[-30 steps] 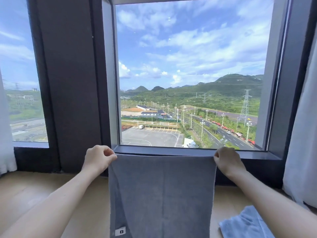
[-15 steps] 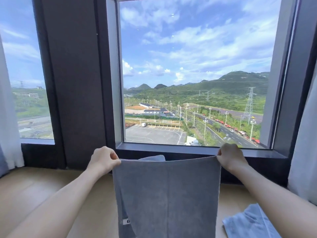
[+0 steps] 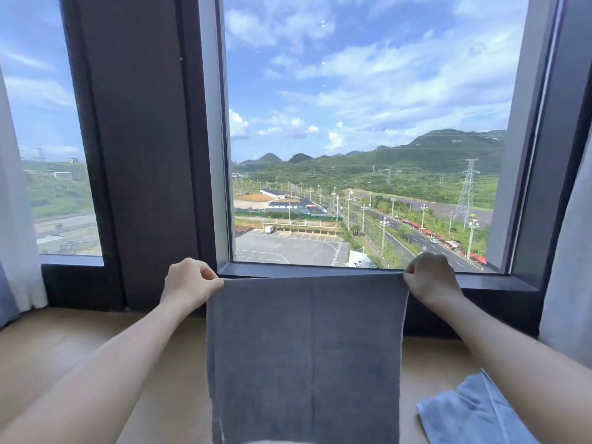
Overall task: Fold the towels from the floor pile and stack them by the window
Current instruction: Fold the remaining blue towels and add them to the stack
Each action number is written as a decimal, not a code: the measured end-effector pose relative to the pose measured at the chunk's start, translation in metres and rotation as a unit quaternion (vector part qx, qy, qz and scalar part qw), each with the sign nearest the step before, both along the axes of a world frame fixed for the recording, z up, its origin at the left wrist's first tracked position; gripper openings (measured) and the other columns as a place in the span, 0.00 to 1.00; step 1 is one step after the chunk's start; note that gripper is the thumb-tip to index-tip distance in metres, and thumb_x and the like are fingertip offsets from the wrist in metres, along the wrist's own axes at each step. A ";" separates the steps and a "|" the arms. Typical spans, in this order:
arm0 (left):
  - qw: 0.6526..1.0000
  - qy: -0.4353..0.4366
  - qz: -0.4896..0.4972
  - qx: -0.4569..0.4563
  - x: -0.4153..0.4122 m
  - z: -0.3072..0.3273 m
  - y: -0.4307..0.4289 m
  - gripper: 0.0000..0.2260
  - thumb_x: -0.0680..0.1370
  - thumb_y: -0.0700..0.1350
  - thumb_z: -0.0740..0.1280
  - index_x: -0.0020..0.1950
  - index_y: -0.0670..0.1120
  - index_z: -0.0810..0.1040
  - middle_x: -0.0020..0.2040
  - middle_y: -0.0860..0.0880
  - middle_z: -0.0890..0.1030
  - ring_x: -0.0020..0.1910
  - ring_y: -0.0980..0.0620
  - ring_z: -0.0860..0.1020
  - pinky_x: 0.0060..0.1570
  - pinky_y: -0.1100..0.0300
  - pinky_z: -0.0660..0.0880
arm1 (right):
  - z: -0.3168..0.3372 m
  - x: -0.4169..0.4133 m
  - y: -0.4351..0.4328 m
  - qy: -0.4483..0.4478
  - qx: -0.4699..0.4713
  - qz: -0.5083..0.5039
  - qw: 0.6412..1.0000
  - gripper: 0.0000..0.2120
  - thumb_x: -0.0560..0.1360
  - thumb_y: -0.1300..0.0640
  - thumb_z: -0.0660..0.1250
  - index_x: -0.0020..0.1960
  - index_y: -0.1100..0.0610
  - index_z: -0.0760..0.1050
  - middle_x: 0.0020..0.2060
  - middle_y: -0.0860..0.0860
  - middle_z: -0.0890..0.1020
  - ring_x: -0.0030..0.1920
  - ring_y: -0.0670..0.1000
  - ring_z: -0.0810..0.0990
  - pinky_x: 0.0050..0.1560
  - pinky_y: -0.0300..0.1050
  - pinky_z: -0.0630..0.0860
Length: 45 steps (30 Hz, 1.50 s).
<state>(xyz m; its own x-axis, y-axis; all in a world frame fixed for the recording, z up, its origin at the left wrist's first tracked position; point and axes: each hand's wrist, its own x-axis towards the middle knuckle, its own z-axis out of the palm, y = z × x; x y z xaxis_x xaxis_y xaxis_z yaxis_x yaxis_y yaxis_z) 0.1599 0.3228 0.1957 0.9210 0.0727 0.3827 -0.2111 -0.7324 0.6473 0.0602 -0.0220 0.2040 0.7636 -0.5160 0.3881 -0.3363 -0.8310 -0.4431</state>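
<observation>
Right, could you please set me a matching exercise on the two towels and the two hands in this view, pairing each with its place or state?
Things:
1. grey rectangular terry towel
2. light blue cloth towel
3. left hand
4. right hand

Places and states:
A. pinches a top right corner
B. lies on the pale wooden floor
C. hangs flat before the dark-framed window
D. pinches a top left corner

Pairs: 1-C, 2-B, 3-D, 4-A
</observation>
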 end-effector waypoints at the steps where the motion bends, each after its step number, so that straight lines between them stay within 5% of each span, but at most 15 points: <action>1: 1.000 -0.004 -0.001 -0.010 0.002 0.002 0.001 0.07 0.69 0.41 0.70 0.31 0.49 0.79 0.38 0.48 0.81 0.43 0.47 0.78 0.42 0.58 0.72 | 0.000 0.001 -0.002 -0.005 0.000 -0.002 1.000 0.17 0.71 0.70 0.58 0.25 0.60 0.65 0.25 0.55 0.68 0.28 0.55 0.69 0.27 0.42 0.65; 5: 1.000 -0.005 0.004 -0.023 0.003 0.005 0.003 0.06 0.70 0.42 0.70 0.32 0.48 0.80 0.40 0.47 0.82 0.44 0.47 0.78 0.42 0.59 0.72 | 0.002 0.001 0.001 -0.002 -0.002 0.005 1.000 0.12 0.73 0.69 0.60 0.34 0.67 0.77 0.32 0.58 0.78 0.34 0.57 0.76 0.35 0.47 0.74; 9: 0.999 0.008 0.014 -0.045 0.003 -0.003 0.005 0.05 0.70 0.43 0.70 0.33 0.47 0.79 0.39 0.47 0.81 0.45 0.46 0.78 0.44 0.57 0.73 | 0.000 0.003 0.004 0.005 -0.006 0.009 1.000 0.13 0.73 0.69 0.60 0.31 0.64 0.74 0.30 0.58 0.76 0.33 0.57 0.76 0.31 0.44 0.70; 13: 0.994 0.012 0.024 -0.102 0.003 -0.001 0.002 0.06 0.71 0.42 0.69 0.35 0.43 0.78 0.37 0.45 0.81 0.43 0.44 0.80 0.41 0.58 0.73 | 0.001 0.001 0.006 0.000 -0.001 0.011 1.000 0.09 0.73 0.68 0.62 0.40 0.70 0.80 0.39 0.61 0.82 0.40 0.59 0.81 0.41 0.49 0.78; 19: 0.995 0.024 0.016 -0.095 0.001 -0.005 0.000 0.06 0.73 0.42 0.67 0.36 0.43 0.75 0.35 0.47 0.79 0.40 0.44 0.80 0.48 0.49 0.79 | 0.004 -0.005 0.008 0.028 -0.014 0.030 0.999 0.08 0.74 0.65 0.63 0.43 0.69 0.79 0.42 0.61 0.82 0.46 0.58 0.80 0.42 0.47 0.74; 24: 0.995 0.019 0.016 -0.097 0.001 -0.007 0.001 0.07 0.73 0.42 0.66 0.35 0.43 0.74 0.37 0.45 0.80 0.41 0.43 0.81 0.45 0.53 0.77 | 0.003 -0.009 0.011 0.058 -0.020 0.051 0.997 0.14 0.74 0.62 0.64 0.31 0.57 0.67 0.38 0.55 0.74 0.41 0.53 0.74 0.30 0.36 0.64; 29: 0.996 0.022 0.014 -0.087 0.002 -0.010 0.004 0.06 0.72 0.42 0.68 0.35 0.43 0.76 0.38 0.45 0.80 0.41 0.43 0.81 0.44 0.55 0.76 | 0.001 -0.010 0.009 0.082 -0.034 0.031 0.996 0.06 0.74 0.62 0.64 0.44 0.64 0.79 0.44 0.59 0.81 0.45 0.56 0.79 0.39 0.41 0.69; 35: 0.999 0.024 -0.003 -0.048 0.000 -0.012 0.000 0.05 0.72 0.41 0.68 0.36 0.42 0.77 0.38 0.45 0.81 0.42 0.45 0.80 0.40 0.59 0.72 | -0.004 -0.009 0.014 0.109 -0.089 -0.002 0.990 0.17 0.75 0.69 0.60 0.30 0.58 0.60 0.30 0.53 0.66 0.30 0.51 0.66 0.28 0.41 0.63; 45: 0.993 0.078 -0.086 -0.015 -0.003 -0.013 0.007 0.03 0.73 0.36 0.67 0.40 0.40 0.79 0.39 0.43 0.82 0.36 0.49 0.82 0.38 0.62 0.77 | -0.009 -0.013 0.013 0.108 -0.108 -0.005 0.988 0.16 0.76 0.66 0.61 0.31 0.58 0.61 0.32 0.51 0.66 0.38 0.54 0.70 0.39 0.43 0.67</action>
